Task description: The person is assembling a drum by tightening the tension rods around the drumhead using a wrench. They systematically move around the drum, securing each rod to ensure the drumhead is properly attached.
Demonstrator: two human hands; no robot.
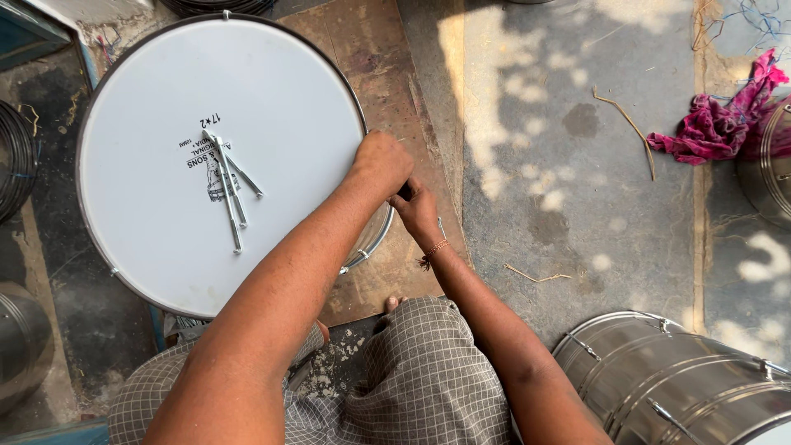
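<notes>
Head view: dusty concrete floor (577,165) with sun patches, brown board (387,74) beneath the work. Large drum (189,107) with white head lying flat at ten o'clock of frame, printed mark at centre, several loose metal rods (233,189) resting on the skin, apparently parked there for easy reach. Left hand (381,161) closed in a fist over the drum's rim at its three o'clock edge, fingers curled tight, likely pressing or steadying the hoop; what lies inside the fist cannot be told. Right hand (418,210) just beside and below it, touching the shell side, fingers narrow around something small and dark, object not identifiable. Thread bracelet (432,250) at that wrist. Checked garment (412,379) at six o'clock, knees near the shell. Steel drum shell (684,387) on its side at five o'clock, well apart; pink rag (721,119) at two o'clock. Open floor between three and four o'clock; left side crowded by further shells and hoops at nine o'clock.
</notes>
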